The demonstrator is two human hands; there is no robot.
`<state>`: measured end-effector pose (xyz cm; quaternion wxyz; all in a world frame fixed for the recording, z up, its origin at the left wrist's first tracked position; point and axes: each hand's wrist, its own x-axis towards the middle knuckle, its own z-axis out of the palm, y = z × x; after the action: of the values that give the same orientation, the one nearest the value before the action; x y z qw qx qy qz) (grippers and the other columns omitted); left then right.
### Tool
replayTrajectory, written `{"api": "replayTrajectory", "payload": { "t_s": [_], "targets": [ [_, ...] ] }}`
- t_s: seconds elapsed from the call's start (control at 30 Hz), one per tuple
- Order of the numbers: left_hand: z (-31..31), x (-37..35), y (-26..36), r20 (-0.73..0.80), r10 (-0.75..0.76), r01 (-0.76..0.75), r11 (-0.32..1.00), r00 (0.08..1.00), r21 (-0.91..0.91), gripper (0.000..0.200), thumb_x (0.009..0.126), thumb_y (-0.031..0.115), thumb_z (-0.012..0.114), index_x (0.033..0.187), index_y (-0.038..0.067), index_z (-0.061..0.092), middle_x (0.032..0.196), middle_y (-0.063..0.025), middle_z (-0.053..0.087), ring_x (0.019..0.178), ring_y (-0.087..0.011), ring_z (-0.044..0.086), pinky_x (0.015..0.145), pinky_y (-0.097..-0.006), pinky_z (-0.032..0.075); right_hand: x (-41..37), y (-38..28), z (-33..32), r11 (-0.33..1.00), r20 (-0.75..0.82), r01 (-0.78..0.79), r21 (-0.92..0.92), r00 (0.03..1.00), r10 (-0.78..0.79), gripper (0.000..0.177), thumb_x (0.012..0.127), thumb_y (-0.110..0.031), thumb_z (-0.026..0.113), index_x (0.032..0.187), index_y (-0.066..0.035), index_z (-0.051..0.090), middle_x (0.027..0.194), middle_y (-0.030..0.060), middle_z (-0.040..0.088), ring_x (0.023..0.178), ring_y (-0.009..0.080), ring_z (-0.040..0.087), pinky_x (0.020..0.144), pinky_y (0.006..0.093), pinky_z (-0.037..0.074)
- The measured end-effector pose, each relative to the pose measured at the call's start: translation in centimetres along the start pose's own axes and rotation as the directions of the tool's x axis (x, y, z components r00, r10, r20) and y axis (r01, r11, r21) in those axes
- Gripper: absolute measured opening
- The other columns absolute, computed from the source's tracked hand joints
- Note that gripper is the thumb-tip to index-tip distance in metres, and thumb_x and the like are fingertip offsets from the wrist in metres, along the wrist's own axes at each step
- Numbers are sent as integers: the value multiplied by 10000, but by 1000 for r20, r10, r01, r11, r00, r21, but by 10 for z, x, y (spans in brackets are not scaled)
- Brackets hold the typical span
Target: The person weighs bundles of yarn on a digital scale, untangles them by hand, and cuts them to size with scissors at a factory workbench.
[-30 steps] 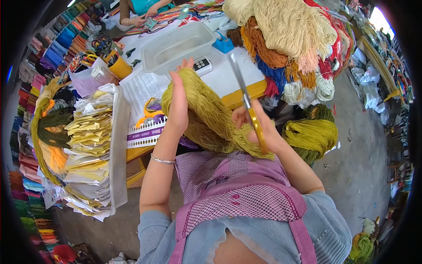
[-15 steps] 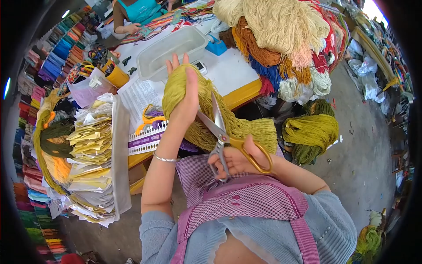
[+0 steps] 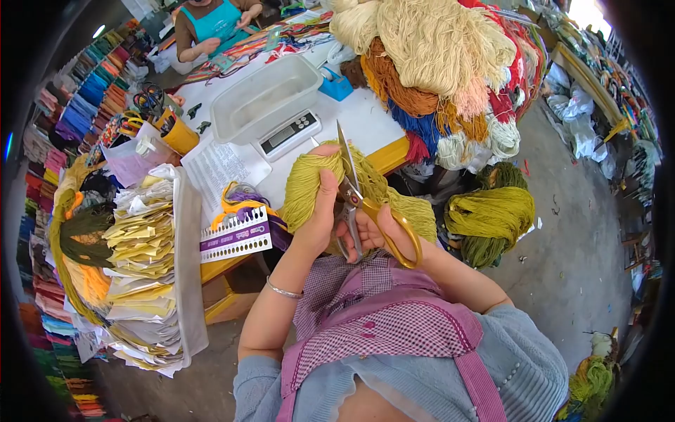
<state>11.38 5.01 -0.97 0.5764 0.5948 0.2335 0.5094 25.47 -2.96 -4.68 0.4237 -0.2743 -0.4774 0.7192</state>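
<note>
A thick skein of olive-green yarn (image 3: 304,188) is gripped in my left hand (image 3: 321,211), thumb pressed over its front. The rest of the skein hangs to the right, over my lap. My right hand (image 3: 371,233) holds large scissors (image 3: 370,207) with one gold handle loop and one silver one. Their blades point up and stand apart; one lies in front of the yarn, and a tip shows past its far side. Part of that second blade is hidden by the yarn. My fingers on the right are partly behind the handles.
On the table are a digital scale (image 3: 288,136), a plastic tub (image 3: 266,98), a tape dispenser (image 3: 336,83), a printed sheet (image 3: 223,169) and a punched thread card (image 3: 235,235). Mixed skeins (image 3: 436,56) pile at right; a bin of papers (image 3: 186,267) stands left. A co-worker (image 3: 214,28) sits opposite.
My left hand has lowered and closed from raised, spread fingers to a grip round the skein. The scissors have come closer to it. The scale's display and buttons are now uncovered.
</note>
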Motion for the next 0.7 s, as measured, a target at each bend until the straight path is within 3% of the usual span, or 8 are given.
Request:
{"api": "replayTrajectory", "payload": {
  "t_s": [0.03, 0.17, 0.27, 0.37, 0.47, 0.5, 0.57, 0.7],
  "targets": [
    [2, 0, -1, 9, -57, 58, 986, 998, -157, 419, 970, 434, 505, 1185, 75, 481, 1283, -140, 533, 1155, -186, 493, 991, -313, 387, 0, 7, -6, 999, -9, 8, -42, 1000, -8, 947, 840, -806, 172, 1218, 7, 478, 991, 82, 571, 857, 157, 600, 807, 289, 468],
    [2, -2, 0, 88, -46, 61, 984, 995, -170, 383, 986, 419, 473, 1162, 78, 468, 1313, -168, 520, 1149, -198, 498, 989, -318, 391, -4, 1, 1, 997, -87, 36, -72, 995, -42, 790, 907, -711, 300, 1154, 6, 521, 903, 86, 585, 777, 163, 611, 739, 274, 478],
    [0, -1, -2, 148, -7, 29, 988, 989, -153, 325, 1002, 383, 449, 1128, 84, 467, 1365, -192, 480, 1162, -214, 496, 997, -331, 392, -8, -9, 14, 994, -179, 2, 106, 984, 17, 312, 932, -303, 540, 845, -4, 564, 656, 66, 559, 500, 163, 579, 431, 250, 428],
    [-12, 3, 7, 239, -62, 144, 929, 969, -341, 255, 1008, 355, 438, 1048, 108, 483, 1420, -211, 415, 1232, -240, 461, 1031, -365, 379, -16, -10, 12, 991, -146, -128, 47, 980, 133, 263, 906, -243, 542, 785, -10, 559, 652, 76, 570, 503, 166, 588, 438, 251, 434],
    [-10, -2, -1, 265, -99, 202, 896, 959, -395, 303, 1000, 385, 444, 1101, 105, 498, 1414, -186, 434, 1248, -230, 453, 1034, -366, 379, -15, -12, 4, 987, -137, -159, 30, 977, 162, 260, 900, -256, 540, 780, -27, 572, 669, 74, 580, 532, 168, 602, 472, 263, 448],
    [-5, -2, 6, 271, -166, 248, 920, 948, -304, 278, 986, 401, 460, 940, 128, 444, 1376, -208, 466, 1264, -297, 445, 1061, -437, 349, -12, -5, 0, 986, -147, -167, 23, 975, 169, 277, 906, -283, 541, 801, -29, 576, 671, 71, 581, 539, 169, 603, 486, 267, 453],
    [-4, -8, 1, 393, -245, 334, 927, 886, -173, 387, 995, 406, 453, 1167, 70, 539, 1377, -128, 487, 1239, -199, 465, 1043, -363, 373, -9, 7, 0, 997, -202, -33, 77, 978, 48, 354, 930, -368, 535, 851, -26, 581, 666, 61, 574, 547, 169, 602, 516, 276, 468],
    [-9, 6, -1, 282, -147, 216, 949, 948, -231, 311, 1009, 356, 448, 1104, 77, 551, 1327, -119, 527, 1148, -183, 521, 1014, -332, 395, -20, -20, 3, 995, -196, -81, 51, 977, 90, 489, 961, -494, 467, 835, -32, 566, 646, 47, 567, 495, 158, 578, 473, 242, 449]
  ]
}}
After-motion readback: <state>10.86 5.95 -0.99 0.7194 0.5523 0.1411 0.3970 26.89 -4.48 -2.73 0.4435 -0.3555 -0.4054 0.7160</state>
